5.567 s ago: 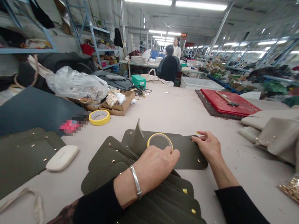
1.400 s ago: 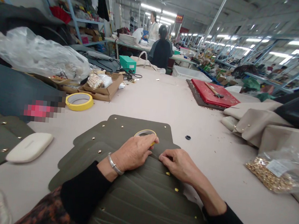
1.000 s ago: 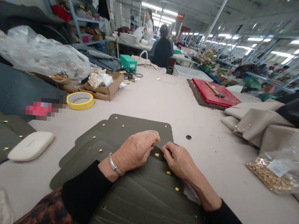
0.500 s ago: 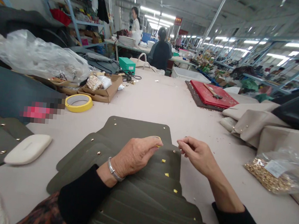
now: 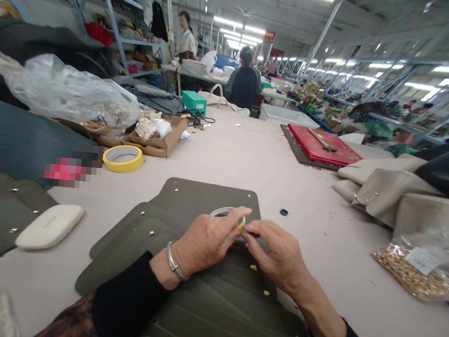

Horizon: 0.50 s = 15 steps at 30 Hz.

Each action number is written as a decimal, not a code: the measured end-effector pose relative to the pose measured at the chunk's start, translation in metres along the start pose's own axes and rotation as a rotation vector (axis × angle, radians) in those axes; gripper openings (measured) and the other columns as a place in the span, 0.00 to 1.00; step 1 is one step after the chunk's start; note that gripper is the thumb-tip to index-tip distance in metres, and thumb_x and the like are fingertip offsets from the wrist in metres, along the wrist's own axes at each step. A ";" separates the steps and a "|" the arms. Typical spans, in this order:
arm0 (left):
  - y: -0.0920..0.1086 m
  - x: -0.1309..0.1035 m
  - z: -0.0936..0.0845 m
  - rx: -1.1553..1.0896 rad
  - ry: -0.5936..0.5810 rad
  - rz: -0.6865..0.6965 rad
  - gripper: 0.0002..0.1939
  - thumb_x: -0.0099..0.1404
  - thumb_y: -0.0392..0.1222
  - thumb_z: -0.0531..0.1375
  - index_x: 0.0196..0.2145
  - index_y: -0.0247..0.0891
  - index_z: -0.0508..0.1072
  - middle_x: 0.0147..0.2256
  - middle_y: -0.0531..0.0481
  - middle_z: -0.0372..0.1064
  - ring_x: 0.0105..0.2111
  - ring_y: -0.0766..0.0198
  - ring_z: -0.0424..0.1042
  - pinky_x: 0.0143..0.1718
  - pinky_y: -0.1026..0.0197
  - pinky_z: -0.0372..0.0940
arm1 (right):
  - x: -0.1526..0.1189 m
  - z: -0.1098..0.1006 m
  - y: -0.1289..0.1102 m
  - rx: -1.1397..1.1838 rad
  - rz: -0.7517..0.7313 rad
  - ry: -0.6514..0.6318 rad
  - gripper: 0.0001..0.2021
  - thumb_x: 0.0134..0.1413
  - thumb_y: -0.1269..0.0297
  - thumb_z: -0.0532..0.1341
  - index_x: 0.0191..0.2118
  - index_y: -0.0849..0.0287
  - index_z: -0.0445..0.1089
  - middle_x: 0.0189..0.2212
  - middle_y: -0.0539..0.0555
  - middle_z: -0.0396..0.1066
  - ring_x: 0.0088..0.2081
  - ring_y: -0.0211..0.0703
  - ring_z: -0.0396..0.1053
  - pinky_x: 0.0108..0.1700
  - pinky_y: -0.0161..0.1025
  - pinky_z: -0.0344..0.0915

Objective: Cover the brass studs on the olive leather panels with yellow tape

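My left hand [image 5: 206,243], with a silver bracelet at the wrist, is closed around a small roll of yellow tape [image 5: 223,211] above the olive-green pieces [image 5: 210,193]. Beside it, my right hand [image 5: 280,252] pinches at the tape's edge, fingertips nearly touching the left ones. What lies between the right fingertips is too small to make out. The green pieces overlap in a fanned stack and carry small metal studs. Small yellow tape bits [image 5: 266,293] lie along their right side. A small black ring-like object [image 5: 284,212] rests on the table beyond my right hand.
On the left are a larger yellow tape roll [image 5: 123,158], a white rounded case [image 5: 50,226] and a cardboard box [image 5: 168,140]. A hammer [image 5: 323,140] lies on a red pad [image 5: 338,153]. At right sits a bag of gold fittings [image 5: 415,272]. Two people are at tables behind.
My right hand has moved left and come up to the tape roll at my left hand. The black ring-like object now shows on the table. The view has shifted slightly.
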State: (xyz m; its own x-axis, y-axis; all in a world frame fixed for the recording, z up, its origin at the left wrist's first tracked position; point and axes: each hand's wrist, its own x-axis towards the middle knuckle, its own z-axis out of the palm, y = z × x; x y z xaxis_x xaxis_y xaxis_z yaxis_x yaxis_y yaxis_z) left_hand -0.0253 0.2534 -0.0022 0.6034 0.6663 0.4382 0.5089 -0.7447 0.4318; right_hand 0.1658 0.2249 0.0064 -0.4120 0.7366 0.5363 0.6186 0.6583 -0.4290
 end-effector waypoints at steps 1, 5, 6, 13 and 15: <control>0.000 0.000 0.000 -0.003 -0.002 0.004 0.21 0.69 0.37 0.49 0.58 0.39 0.53 0.48 0.44 0.70 0.43 0.60 0.74 0.42 0.58 0.71 | 0.000 0.000 0.000 -0.008 0.013 0.011 0.09 0.58 0.71 0.54 0.42 0.58 0.69 0.34 0.55 0.73 0.37 0.41 0.70 0.40 0.39 0.67; 0.002 0.000 0.000 -0.008 -0.005 0.011 0.20 0.68 0.37 0.51 0.57 0.39 0.53 0.48 0.44 0.69 0.44 0.60 0.73 0.43 0.58 0.70 | 0.000 -0.001 0.002 -0.009 0.048 0.036 0.09 0.58 0.71 0.54 0.41 0.58 0.69 0.33 0.55 0.72 0.36 0.41 0.70 0.40 0.38 0.67; 0.002 0.000 0.001 -0.007 -0.007 0.011 0.21 0.68 0.37 0.51 0.57 0.39 0.53 0.48 0.44 0.70 0.43 0.60 0.73 0.43 0.58 0.70 | 0.000 -0.001 0.002 -0.006 0.039 0.028 0.08 0.58 0.71 0.54 0.40 0.58 0.70 0.33 0.54 0.72 0.36 0.40 0.70 0.39 0.38 0.67; 0.008 0.001 0.000 -0.055 -0.041 -0.033 0.15 0.69 0.37 0.49 0.54 0.40 0.56 0.48 0.46 0.68 0.45 0.61 0.72 0.42 0.60 0.69 | 0.000 0.005 0.000 -0.121 0.009 0.054 0.08 0.57 0.73 0.53 0.34 0.59 0.68 0.26 0.52 0.70 0.29 0.38 0.67 0.34 0.35 0.64; 0.010 0.003 -0.001 -0.077 -0.058 -0.036 0.11 0.70 0.37 0.48 0.50 0.40 0.59 0.46 0.48 0.69 0.44 0.62 0.71 0.42 0.62 0.68 | -0.001 0.007 0.001 -0.174 0.011 0.076 0.08 0.56 0.73 0.53 0.32 0.59 0.68 0.24 0.52 0.69 0.27 0.38 0.66 0.32 0.35 0.62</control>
State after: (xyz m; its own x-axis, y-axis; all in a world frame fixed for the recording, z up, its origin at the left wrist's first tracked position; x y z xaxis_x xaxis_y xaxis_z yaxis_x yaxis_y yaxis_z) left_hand -0.0191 0.2481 0.0047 0.6213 0.6876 0.3759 0.4834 -0.7138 0.5068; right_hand 0.1623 0.2254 0.0008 -0.3573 0.7252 0.5885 0.7315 0.6091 -0.3064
